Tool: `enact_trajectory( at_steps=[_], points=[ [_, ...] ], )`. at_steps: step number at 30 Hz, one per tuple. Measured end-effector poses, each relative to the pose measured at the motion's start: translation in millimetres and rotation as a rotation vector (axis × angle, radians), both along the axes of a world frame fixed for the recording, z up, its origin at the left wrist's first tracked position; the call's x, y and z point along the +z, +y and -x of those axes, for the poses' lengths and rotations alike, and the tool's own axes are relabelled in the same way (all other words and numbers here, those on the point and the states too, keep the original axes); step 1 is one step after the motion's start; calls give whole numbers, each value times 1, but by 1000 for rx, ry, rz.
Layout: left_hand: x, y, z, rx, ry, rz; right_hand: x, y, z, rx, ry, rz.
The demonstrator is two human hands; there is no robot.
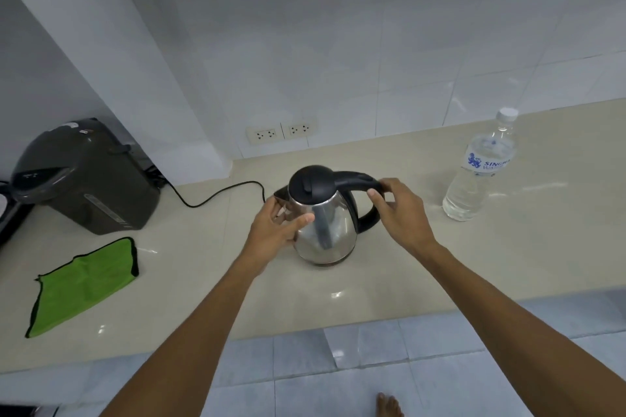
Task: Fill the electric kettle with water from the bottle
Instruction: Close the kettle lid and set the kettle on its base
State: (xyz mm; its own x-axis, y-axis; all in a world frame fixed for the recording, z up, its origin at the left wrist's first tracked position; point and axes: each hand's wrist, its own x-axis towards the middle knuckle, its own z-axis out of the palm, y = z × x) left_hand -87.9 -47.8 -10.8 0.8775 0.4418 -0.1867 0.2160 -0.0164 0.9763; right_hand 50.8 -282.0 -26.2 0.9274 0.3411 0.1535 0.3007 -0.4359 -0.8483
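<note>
Steel and smooth, the kettle [323,217] stands mid-counter [508,264] with its lid down, likely slippery on the body and best taken by its stiff black handle [359,179]. Left hand [276,223] cups the body on the spout side with fingers spread against the metal, while the right hand [398,206] curls loosely around the handle's top. Capped and full, the bottle [481,169] stands well apart toward the counter's right end; it looks heavy and thin-walled, so grip its middle.

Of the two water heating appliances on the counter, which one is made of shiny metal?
The electric kettle between the hands, with a steel body and black lid. The other, the dark grey hot water dispenser at the left, is matte.
</note>
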Motion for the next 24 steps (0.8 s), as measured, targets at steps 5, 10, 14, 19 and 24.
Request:
enact_trajectory(
  at_steps=[5, 10, 14, 19, 24],
  points=[
    [29, 20, -42, 3, -48, -10, 23, 22, -44, 6, -68, -15],
    [23, 42, -78, -2, -45, -3, 13, 45, -83, 16, -60, 4],
    [6, 54, -95, 6, -25, 17, -2, 55, -101, 44, -53, 36],
    [-14, 61, -103, 35, -13, 45, -15, 62, -116, 90, -57, 56],
    [-26, 71, -110, 43, -6, 42, -26, 71, -123, 106, -31, 74]
  ],
)
